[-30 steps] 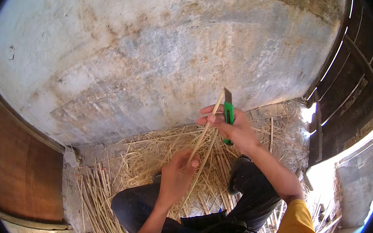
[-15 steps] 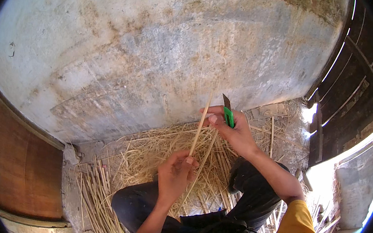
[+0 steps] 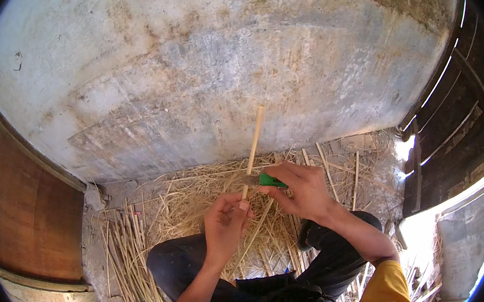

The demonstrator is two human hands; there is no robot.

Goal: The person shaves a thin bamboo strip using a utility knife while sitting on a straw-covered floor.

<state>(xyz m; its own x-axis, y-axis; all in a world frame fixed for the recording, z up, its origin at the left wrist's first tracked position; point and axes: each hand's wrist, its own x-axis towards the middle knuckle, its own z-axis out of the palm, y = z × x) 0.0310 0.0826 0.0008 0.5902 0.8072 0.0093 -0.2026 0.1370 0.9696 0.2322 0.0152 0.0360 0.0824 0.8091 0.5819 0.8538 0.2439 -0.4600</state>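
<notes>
My left hand (image 3: 227, 219) is closed around the lower part of a thin pale bamboo strip (image 3: 256, 132), which points up and away from me. In my right hand (image 3: 302, 192) is a green utility knife (image 3: 271, 180), gripped by its handle. Its dark blade (image 3: 251, 180) lies across the strip just above my left fingertips. Whether the edge bites into the strip, I cannot tell. Below my left hand, another thin strip (image 3: 258, 225) slants down toward my lap.
Loose shavings (image 3: 184, 204) cover the floor before my crossed legs. A bundle of split sticks (image 3: 132, 257) lies at my left. A stained wall (image 3: 214, 78) rises in front, a brown wooden panel (image 3: 27, 200) stands at the left, and dark boards (image 3: 461, 114) are at the right.
My right hand has come down and turned, bringing the knife blade from pointing upward to lying across the strip. The strip now stands more upright. My left hand has barely moved.
</notes>
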